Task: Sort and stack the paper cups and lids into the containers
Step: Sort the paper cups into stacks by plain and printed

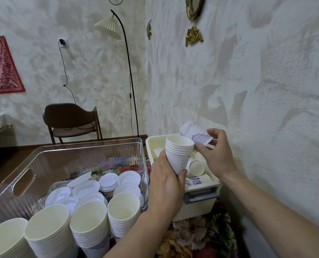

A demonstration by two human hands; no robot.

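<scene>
A short stack of white cups is gripped by the left hand over the cream bin, while a purple-printed cup at 1 o'clock is pinched by the right hand.

My left hand and right hand are both up over the cream bin, so the way down into it is half blocked by my own stack of cups and by the loose cups lying inside. The wall stands close on my right, leaving little room that side. The clear bin sits just beside the cream one; its back half is open, while white lids fill the front. Four tall cup stacks crowd the near left edge.
</scene>
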